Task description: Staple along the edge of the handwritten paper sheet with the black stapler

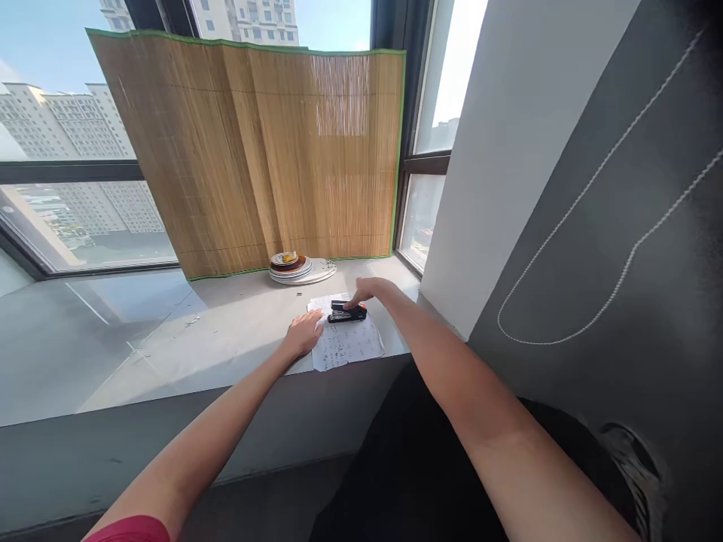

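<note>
- Windowsill (215, 324): wide, pale and hard-looking, it runs out beyond the left hand and carries the things near both hands.
- Bamboo blind (254, 150): upright, ahead of both hands; thin slats with green edging, probably light and flexible.
- Stacked plates (291, 274): ahead of the left hand, apart from it; probably rigid and liable to chip or slide if knocked.
- Left hand (305, 333): palm down and nearly flat, fingers extended, the tips at the left edge of the paper; it grips nothing.
- Handwritten paper (346, 348): under the left fingertips and below the right hand, its near edge at the front of the windowsill. It should be light, limp and easy to crease or drag; flat pressure near an edge suits it better than a pinch.
- Black stapler (347, 315): lying on the paper between the hands, its upper arm beneath the right hand. Likely stiff and fairly weighty for its size, with smooth casing; its sides towards the right end look like the surest hold, clear of the left-hand gap.
- Right hand (370, 289): fingers bent, one digit down on the stapler's top; whether the others close around it, I cannot tell.
</note>
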A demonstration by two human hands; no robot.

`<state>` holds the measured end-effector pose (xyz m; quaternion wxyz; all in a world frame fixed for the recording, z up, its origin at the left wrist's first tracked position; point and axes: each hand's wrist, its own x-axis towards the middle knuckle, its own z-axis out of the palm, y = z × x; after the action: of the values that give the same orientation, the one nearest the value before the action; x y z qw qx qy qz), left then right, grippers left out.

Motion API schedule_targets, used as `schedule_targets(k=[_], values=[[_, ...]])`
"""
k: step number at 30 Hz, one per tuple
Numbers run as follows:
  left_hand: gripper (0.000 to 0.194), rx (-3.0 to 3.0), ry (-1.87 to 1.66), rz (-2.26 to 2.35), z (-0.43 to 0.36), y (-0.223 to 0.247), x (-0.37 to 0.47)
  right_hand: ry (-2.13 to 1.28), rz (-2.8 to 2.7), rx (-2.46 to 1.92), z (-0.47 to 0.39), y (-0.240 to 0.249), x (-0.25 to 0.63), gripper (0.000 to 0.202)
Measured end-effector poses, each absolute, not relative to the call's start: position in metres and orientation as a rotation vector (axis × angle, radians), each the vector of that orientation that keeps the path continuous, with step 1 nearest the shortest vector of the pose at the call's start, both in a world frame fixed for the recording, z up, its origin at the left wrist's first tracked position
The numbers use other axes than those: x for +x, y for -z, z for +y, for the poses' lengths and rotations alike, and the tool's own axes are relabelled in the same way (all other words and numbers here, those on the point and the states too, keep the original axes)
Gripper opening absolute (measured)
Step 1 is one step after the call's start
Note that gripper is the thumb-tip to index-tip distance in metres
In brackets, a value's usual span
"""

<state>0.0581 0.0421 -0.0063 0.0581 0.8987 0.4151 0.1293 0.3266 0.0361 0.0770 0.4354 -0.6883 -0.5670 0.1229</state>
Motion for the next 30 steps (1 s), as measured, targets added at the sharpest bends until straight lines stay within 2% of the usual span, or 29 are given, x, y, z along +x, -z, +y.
schedule_targets(k=[2,6,10,13,16,19,21,24,25,26,28,29,30], values=[[0.049,2.723,-0.385,1.261,0.042,0.007,0.058,-0.402,-1.477,-1.863,0.042,-0.078,0.323,0.065],[0.049,2.717,-0.354,1.251,0.04,0.004,0.057,-0.4,-1.597,-1.854,0.035,-0.082,0.319,0.065],[0.048,2.678,-0.373,1.262,0.038,0.005,0.056,-0.631,-1.955,-1.91,0.023,-0.079,0.334,0.07],[0.048,2.644,-0.403,1.264,0.038,0.008,0.055,-0.74,-2.103,-1.913,0.017,-0.069,0.344,0.052],[0.048,2.616,-0.444,1.247,0.04,0.011,0.054,-0.617,-2.07,-1.909,0.014,-0.056,0.342,0.033],[0.049,2.581,-0.482,1.245,0.043,0.013,0.054,-0.478,-2.045,-1.891,0.011,-0.047,0.332,0.029],[0.05,2.562,-0.505,1.24,0.046,0.014,0.053,-0.438,-2.019,-1.872,0.007,-0.045,0.326,0.036],[0.05,2.543,-0.522,1.221,0.048,0.012,0.051,-0.367,-1.928,-1.82,0.001,-0.049,0.321,0.061],[0.05,2.539,-0.521,1.216,0.049,0.012,0.05,-0.324,-1.877,-1.792,-0.002,-0.051,0.32,0.063],[0.05,2.536,-0.521,1.213,0.049,0.011,0.05,-0.284,-1.81,-1.765,-0.004,-0.053,0.319,0.056],[0.05,2.534,-0.525,1.207,0.05,0.009,0.049,-0.266,-1.628,-1.752,-0.007,-0.057,0.318,0.022],[0.05,2.534,-0.529,1.205,0.05,0.008,0.048,-0.291,-1.523,-1.769,-0.008,-0.059,0.318,0.027],[0.05,2.537,-0.53,1.204,0.049,0.008,0.048,-0.33,-1.422,-1.799,-0.009,-0.06,0.318,0.042]])
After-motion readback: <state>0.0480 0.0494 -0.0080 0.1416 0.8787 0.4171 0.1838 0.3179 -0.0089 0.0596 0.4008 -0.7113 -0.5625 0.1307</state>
